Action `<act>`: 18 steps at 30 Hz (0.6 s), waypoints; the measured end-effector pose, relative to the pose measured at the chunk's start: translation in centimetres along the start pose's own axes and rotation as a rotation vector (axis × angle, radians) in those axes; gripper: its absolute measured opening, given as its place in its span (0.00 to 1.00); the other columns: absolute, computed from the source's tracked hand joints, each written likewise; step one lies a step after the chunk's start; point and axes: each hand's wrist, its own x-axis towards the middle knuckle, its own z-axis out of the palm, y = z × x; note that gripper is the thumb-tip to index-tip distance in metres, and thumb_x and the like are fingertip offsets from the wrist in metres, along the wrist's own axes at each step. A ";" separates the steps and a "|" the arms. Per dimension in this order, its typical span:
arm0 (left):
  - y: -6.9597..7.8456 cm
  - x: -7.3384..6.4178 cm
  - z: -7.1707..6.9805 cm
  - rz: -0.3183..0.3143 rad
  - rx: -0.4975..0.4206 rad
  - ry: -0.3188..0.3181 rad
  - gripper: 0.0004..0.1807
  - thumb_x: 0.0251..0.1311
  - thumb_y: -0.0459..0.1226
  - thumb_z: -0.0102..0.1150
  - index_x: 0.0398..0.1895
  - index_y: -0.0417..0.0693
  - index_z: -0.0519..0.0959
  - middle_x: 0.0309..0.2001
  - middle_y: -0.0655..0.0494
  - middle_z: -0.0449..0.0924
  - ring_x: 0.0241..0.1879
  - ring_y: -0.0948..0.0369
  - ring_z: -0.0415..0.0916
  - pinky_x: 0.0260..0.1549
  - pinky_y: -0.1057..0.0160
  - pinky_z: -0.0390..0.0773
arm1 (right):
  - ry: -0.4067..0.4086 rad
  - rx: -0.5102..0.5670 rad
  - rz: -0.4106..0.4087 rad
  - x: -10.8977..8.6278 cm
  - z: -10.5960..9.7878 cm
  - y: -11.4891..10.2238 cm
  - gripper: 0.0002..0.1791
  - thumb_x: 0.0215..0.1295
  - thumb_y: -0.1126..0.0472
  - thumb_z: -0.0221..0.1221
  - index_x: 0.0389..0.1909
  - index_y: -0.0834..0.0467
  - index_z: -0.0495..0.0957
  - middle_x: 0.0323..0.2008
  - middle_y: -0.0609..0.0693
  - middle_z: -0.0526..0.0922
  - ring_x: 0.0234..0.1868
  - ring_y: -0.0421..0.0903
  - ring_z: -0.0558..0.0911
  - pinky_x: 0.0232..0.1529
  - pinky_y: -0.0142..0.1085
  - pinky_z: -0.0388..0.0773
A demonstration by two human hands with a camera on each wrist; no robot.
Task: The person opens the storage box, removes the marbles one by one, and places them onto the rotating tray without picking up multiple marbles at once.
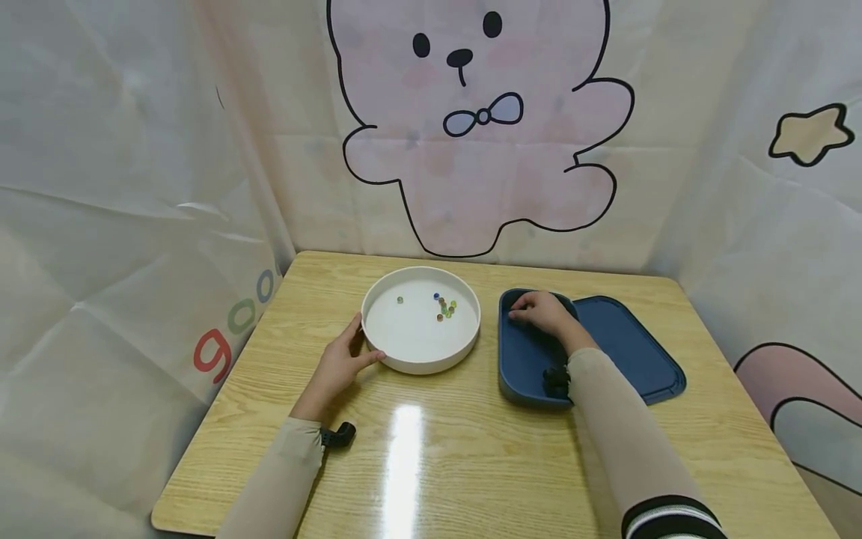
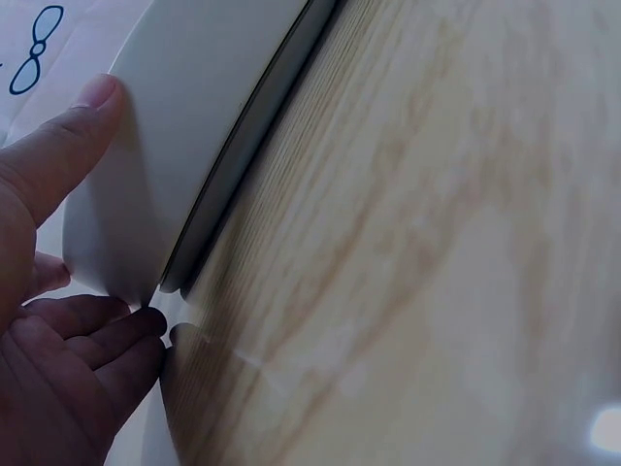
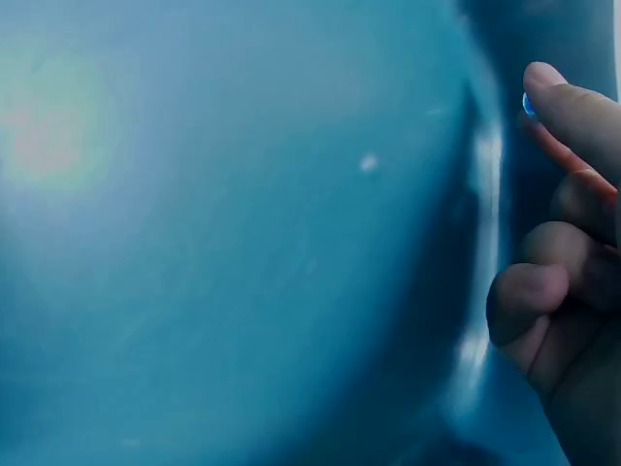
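Observation:
My left hand point(image 1: 342, 361) holds the near left side of a round white tray point(image 1: 404, 348), its thumb and fingers against the outer wall. In the left wrist view the thumb point(image 2: 68, 146) lies along that wall. Several small translucent beads point(image 1: 444, 307) in green, yellow, brown and blue lie inside the tray, mostly right of its middle. Over the far part of a dark blue box point(image 1: 521, 367) is my right hand point(image 1: 547, 313). Between its thumb and index finger it pinches a small bright blue bead point(image 3: 528, 105), mostly hidden by the fingertips.
A flat dark blue lid point(image 1: 636, 352) lies on the wooden table point(image 1: 465, 464) to the right of the box, partly behind the right forearm. Fabric with a printed bear point(image 1: 471, 180) hangs behind the table, and more fabric hangs at both sides.

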 end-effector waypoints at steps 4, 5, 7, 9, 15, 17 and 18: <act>-0.1 0.0 -0.1 -0.001 0.019 -0.001 0.60 0.48 0.59 0.68 0.78 0.55 0.42 0.76 0.59 0.48 0.74 0.60 0.50 0.70 0.55 0.60 | 0.028 0.018 -0.016 -0.1 -0.6 -0.6 0.17 0.60 0.41 0.63 0.41 0.49 0.83 0.40 0.49 0.82 0.40 0.48 0.77 0.40 0.40 0.75; 0.0 -0.1 -0.1 -0.001 0.021 -0.001 0.60 0.48 0.59 0.68 0.78 0.55 0.42 0.76 0.58 0.48 0.74 0.60 0.50 0.70 0.54 0.60 | 0.038 0.017 -0.025 -0.3 -0.8 -0.9 0.17 0.60 0.41 0.63 0.41 0.49 0.83 0.38 0.49 0.82 0.38 0.47 0.77 0.39 0.39 0.75; 0.0 -0.1 -0.1 -0.002 0.021 0.001 0.60 0.48 0.59 0.68 0.78 0.56 0.41 0.76 0.58 0.48 0.74 0.59 0.50 0.69 0.54 0.61 | 0.062 0.025 -0.043 -0.6 -1.3 -1.5 0.16 0.61 0.42 0.63 0.42 0.49 0.83 0.31 0.49 0.79 0.34 0.47 0.75 0.36 0.38 0.73; 0.1 -0.1 -0.2 0.002 0.026 0.002 0.60 0.48 0.59 0.67 0.78 0.56 0.41 0.76 0.58 0.48 0.74 0.59 0.50 0.69 0.54 0.61 | 0.086 0.037 -0.058 -1.2 -1.8 -2.3 0.16 0.61 0.44 0.63 0.43 0.49 0.83 0.25 0.49 0.74 0.29 0.48 0.72 0.33 0.38 0.70; 0.2 -0.1 -0.2 0.005 0.009 0.000 0.59 0.49 0.58 0.68 0.78 0.57 0.41 0.76 0.60 0.47 0.74 0.60 0.51 0.69 0.56 0.61 | 0.144 0.111 -0.077 -3.6 -2.6 -5.2 0.16 0.62 0.46 0.63 0.47 0.49 0.82 0.18 0.48 0.66 0.20 0.48 0.65 0.26 0.38 0.66; 0.1 -0.1 -0.1 0.003 0.000 -0.005 0.59 0.49 0.57 0.68 0.78 0.57 0.42 0.76 0.60 0.47 0.74 0.60 0.50 0.69 0.56 0.61 | 0.146 0.151 -0.096 -4.5 -2.5 -6.1 0.16 0.62 0.46 0.63 0.46 0.49 0.83 0.18 0.48 0.65 0.19 0.47 0.64 0.24 0.38 0.65; 0.1 -0.1 -0.1 0.006 -0.002 -0.009 0.59 0.49 0.57 0.68 0.78 0.57 0.41 0.76 0.59 0.47 0.74 0.60 0.50 0.69 0.56 0.61 | 0.142 0.168 -0.110 -4.9 -2.4 -6.5 0.16 0.62 0.45 0.63 0.46 0.49 0.83 0.18 0.48 0.65 0.18 0.47 0.63 0.23 0.38 0.65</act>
